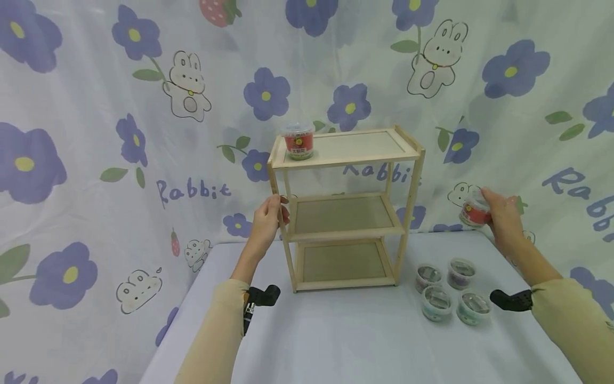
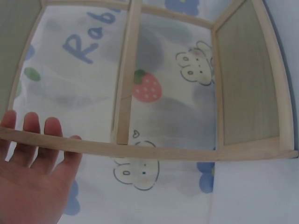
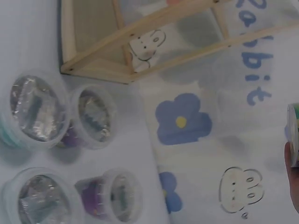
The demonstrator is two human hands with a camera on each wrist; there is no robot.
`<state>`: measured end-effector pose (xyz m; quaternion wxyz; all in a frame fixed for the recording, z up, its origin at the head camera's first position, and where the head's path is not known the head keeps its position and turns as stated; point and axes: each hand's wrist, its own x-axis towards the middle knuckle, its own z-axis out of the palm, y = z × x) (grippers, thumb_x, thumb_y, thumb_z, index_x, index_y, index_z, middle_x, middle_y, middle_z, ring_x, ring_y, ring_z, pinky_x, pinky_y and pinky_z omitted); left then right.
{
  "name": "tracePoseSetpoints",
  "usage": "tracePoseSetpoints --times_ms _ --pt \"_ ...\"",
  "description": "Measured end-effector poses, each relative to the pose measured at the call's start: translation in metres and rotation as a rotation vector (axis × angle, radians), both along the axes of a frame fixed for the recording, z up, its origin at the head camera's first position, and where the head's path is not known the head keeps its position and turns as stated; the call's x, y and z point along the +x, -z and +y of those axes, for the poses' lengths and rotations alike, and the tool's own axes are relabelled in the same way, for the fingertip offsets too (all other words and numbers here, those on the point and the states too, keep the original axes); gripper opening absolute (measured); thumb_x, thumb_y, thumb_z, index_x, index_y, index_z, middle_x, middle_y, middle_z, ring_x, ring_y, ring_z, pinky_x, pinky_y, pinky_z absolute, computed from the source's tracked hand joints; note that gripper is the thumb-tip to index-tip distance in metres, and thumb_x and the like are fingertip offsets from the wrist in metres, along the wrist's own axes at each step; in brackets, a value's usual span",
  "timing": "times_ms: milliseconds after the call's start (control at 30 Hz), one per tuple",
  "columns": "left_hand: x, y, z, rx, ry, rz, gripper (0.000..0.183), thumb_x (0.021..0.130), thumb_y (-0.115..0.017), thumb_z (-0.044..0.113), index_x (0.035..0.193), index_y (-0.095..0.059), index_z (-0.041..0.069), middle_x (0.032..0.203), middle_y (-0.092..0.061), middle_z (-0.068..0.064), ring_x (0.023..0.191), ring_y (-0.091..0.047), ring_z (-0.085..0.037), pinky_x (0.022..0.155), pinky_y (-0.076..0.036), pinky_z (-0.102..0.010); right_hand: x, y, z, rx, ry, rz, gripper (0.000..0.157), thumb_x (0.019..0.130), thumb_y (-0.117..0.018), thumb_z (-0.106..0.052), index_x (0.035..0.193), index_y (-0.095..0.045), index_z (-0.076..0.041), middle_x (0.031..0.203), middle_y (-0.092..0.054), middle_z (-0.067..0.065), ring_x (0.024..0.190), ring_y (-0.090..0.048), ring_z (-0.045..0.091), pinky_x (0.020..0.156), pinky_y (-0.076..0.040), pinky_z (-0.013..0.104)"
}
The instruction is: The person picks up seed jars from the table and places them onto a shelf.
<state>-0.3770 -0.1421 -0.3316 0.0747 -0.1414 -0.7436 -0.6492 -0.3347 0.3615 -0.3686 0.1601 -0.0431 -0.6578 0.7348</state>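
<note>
A three-tier wooden shelf (image 1: 347,229) stands on the white table. My left hand (image 1: 268,216) grips its left front post, the fingers curled round the wood in the left wrist view, where the post (image 2: 103,148) runs across. Off to the right, my right hand (image 1: 503,213) holds a plastic tub (image 1: 475,210) with a red label and clear lid, raised above the table. Only the edge of that tub (image 3: 293,135) and part of the hand show in the right wrist view. Another red-labelled tub (image 1: 299,143) sits on the left end of the top tier.
Several lidded tubs (image 1: 436,303) with purple or teal labels stand grouped on the table right of the shelf. Behind everything hangs a white curtain (image 1: 192,144) with purple flowers and rabbits. The shelf's middle tier (image 1: 345,213) and bottom tier (image 1: 342,261) face me.
</note>
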Motion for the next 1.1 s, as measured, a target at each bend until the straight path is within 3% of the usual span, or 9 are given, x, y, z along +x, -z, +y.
tracePoseSetpoints --times_ms 133,233,400,667,800,900,1100 --pt "0.008 -0.008 0.001 -0.006 0.009 -0.014 0.043 0.109 -0.031 0.034 0.114 -0.055 -0.001 0.103 -0.049 -0.038 0.096 -0.052 -0.052 0.094 -0.046 -0.056 -0.004 -0.022 -0.005 -0.022 -0.051 0.015 0.076 0.102 -0.052 -0.040 0.155 -0.017 0.002 0.121 -0.045 -0.008 0.129 -0.039 0.012 0.118 -0.018 0.029" --pt "0.009 -0.009 0.002 -0.012 0.008 -0.011 0.043 0.110 -0.031 0.034 0.113 -0.055 -0.002 0.103 -0.049 -0.040 0.096 -0.051 -0.053 0.093 -0.046 -0.056 -0.007 -0.037 -0.010 -0.033 -0.078 0.031 0.074 0.102 -0.052 -0.039 0.155 -0.020 0.001 0.118 -0.045 -0.009 0.124 -0.040 0.009 0.119 -0.017 0.027" --pt "0.001 0.000 0.000 -0.023 -0.003 0.012 0.047 0.109 -0.031 0.041 0.114 -0.056 0.002 0.100 -0.053 -0.034 0.093 -0.055 -0.046 0.090 -0.048 -0.051 -0.011 -0.061 -0.022 -0.027 -0.118 0.038 0.076 0.103 -0.051 -0.040 0.157 -0.015 -0.001 0.126 -0.042 -0.008 0.136 -0.031 0.015 0.120 -0.012 0.029" --pt "-0.003 0.006 0.000 -0.041 -0.030 0.051 0.051 0.106 -0.032 0.050 0.111 -0.058 0.005 0.091 -0.056 -0.021 0.082 -0.057 -0.028 0.082 -0.051 -0.042 -0.021 -0.096 -0.045 -0.031 -0.120 0.085 0.079 0.101 -0.053 -0.042 0.155 -0.017 0.002 0.126 -0.042 -0.004 0.138 -0.030 0.020 0.121 -0.014 0.032" --pt "-0.003 0.007 0.000 -0.041 -0.033 0.050 0.051 0.106 -0.032 0.050 0.111 -0.058 0.006 0.090 -0.056 -0.020 0.081 -0.057 -0.026 0.081 -0.052 -0.037 -0.025 -0.113 -0.054 -0.023 -0.120 0.149 0.070 0.100 -0.055 -0.042 0.150 -0.029 -0.001 0.127 -0.041 -0.003 0.133 -0.034 0.020 0.121 -0.016 0.034" --pt "0.000 0.003 0.000 -0.030 -0.023 0.041 0.048 0.107 -0.032 0.045 0.111 -0.058 0.005 0.092 -0.055 -0.024 0.084 -0.058 -0.032 0.083 -0.051 -0.040 -0.028 -0.126 -0.061 -0.032 -0.108 0.188 0.063 0.098 -0.058 -0.041 0.141 -0.037 -0.001 0.126 -0.043 -0.001 0.124 -0.039 0.015 0.120 -0.020 0.034" --pt "0.021 -0.018 0.005 -0.033 0.003 0.010 0.040 0.110 -0.031 0.031 0.111 -0.056 -0.001 0.099 -0.051 -0.037 0.093 -0.053 -0.049 0.090 -0.048 -0.053 -0.034 -0.150 -0.072 -0.047 -0.104 0.196 0.071 0.096 -0.060 -0.042 0.145 -0.034 0.002 0.126 -0.044 0.000 0.128 -0.039 0.017 0.119 -0.022 0.031"
